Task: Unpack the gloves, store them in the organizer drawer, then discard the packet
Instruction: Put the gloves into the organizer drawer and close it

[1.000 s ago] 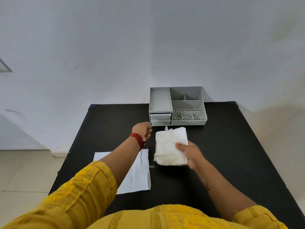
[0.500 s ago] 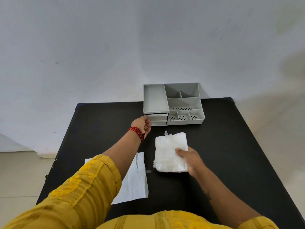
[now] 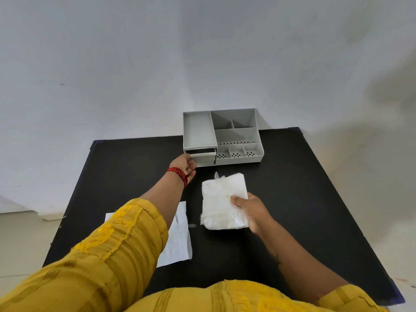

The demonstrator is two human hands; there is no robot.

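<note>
1. The grey plastic compartmented organizer (image 3: 234, 136) stood at the black worktop's (image 3: 315, 199) far edge; its small drawer (image 3: 202, 155) was slightly pulled out.
2. The left hand (image 3: 185, 166) touched that drawer; its grip state I cannot tell.
3. Nearer than the organizer, the right hand (image 3: 252, 210) pinched the white folded gloves (image 3: 221, 199), open worktop around them.
4. The flat white packet (image 3: 177, 239), left of the gloves, lay partly hidden by the yellow sleeve (image 3: 108, 255).

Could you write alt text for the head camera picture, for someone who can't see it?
A person's left hand pulls at the partly open drawer of a grey organizer on a black table, while the right hand holds a white stack of gloves. A flat white packet lies nearer, under the left arm.
</note>
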